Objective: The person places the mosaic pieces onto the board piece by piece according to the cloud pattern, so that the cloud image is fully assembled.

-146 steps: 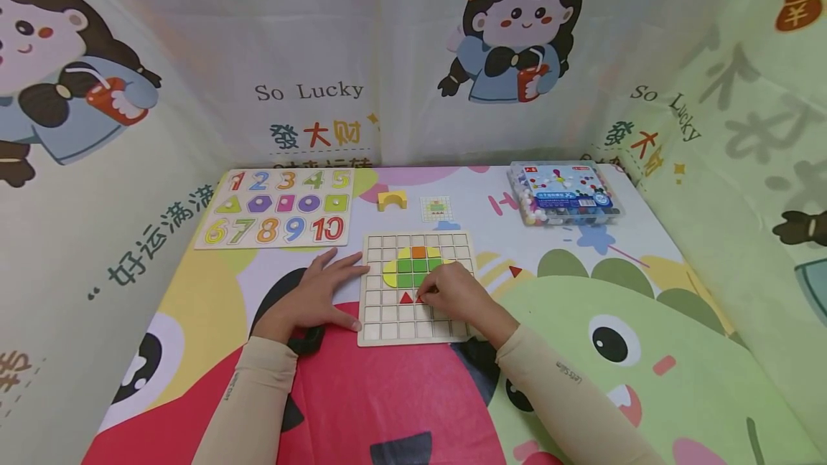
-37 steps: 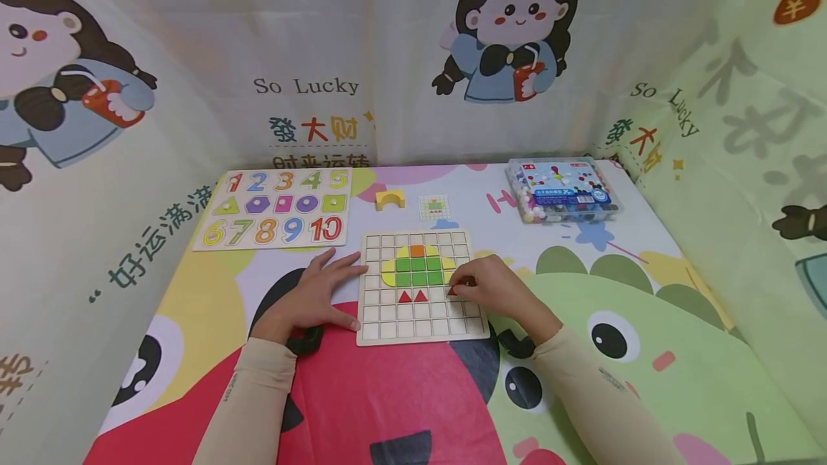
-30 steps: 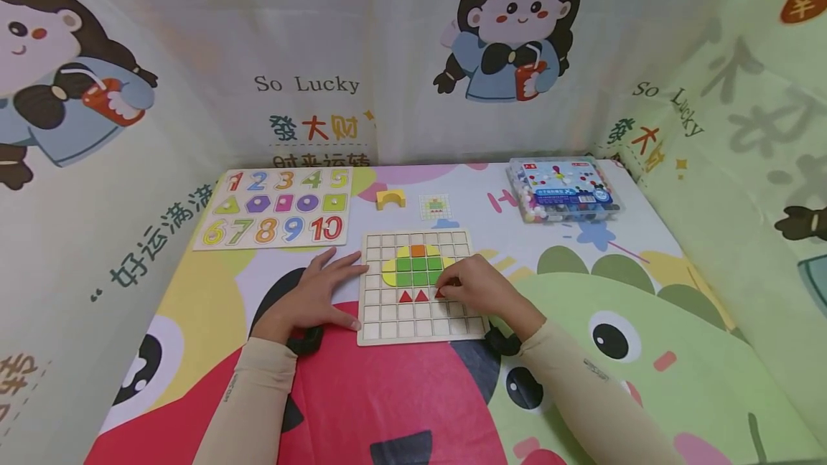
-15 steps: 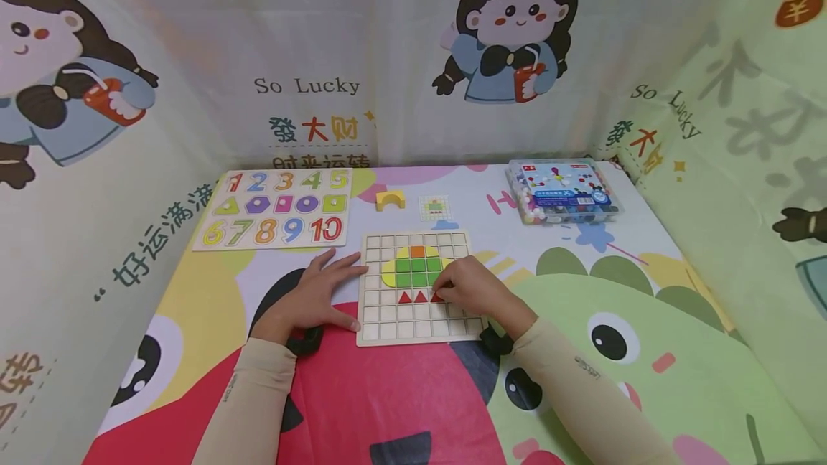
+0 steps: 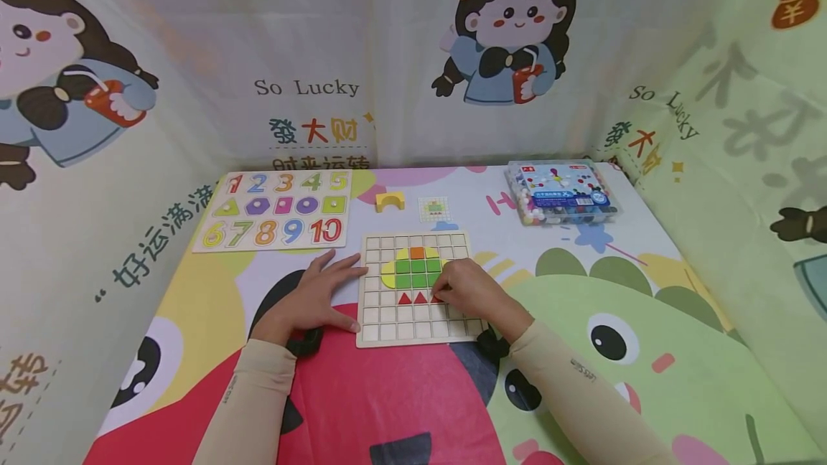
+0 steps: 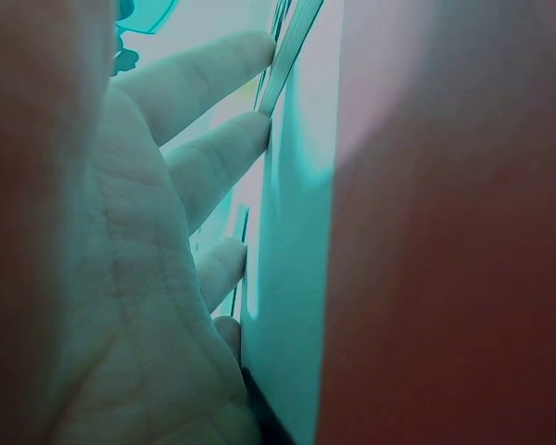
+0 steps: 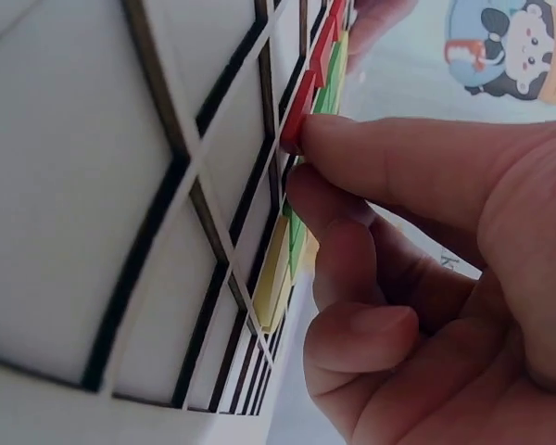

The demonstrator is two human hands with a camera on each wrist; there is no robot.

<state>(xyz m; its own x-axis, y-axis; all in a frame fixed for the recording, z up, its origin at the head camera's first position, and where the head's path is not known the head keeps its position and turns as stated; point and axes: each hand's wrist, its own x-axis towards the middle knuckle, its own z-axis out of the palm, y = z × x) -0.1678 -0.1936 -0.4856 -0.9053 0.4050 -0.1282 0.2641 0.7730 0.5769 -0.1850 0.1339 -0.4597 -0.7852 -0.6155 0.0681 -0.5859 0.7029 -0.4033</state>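
Note:
A wooden grid board [image 5: 388,333] lies in front of me in the head view. On it are several green squares [image 5: 410,273], an orange square [image 5: 417,252] above them and yellow rounded pieces [image 5: 389,276] at the sides. Below stand two red triangles [image 5: 412,298] side by side. My right hand [image 5: 472,289] pinches a third red triangle [image 7: 298,113] between thumb and finger, low over the grid in line with those two. My left hand [image 5: 313,300] rests with spread fingers along the board's left edge, fingertips [image 6: 259,130] touching its side.
A number and shape puzzle board [image 5: 271,208] lies at the back left. Behind the grid board are a yellow arch block [image 5: 390,201] and a small pattern card [image 5: 433,209]. A clear plastic box of coloured parts [image 5: 561,192] sits at the back right.
The loose red triangle right of the board has been picked up. My right hand has brought it leftward into the row beside the other two. My left hand has stayed put.

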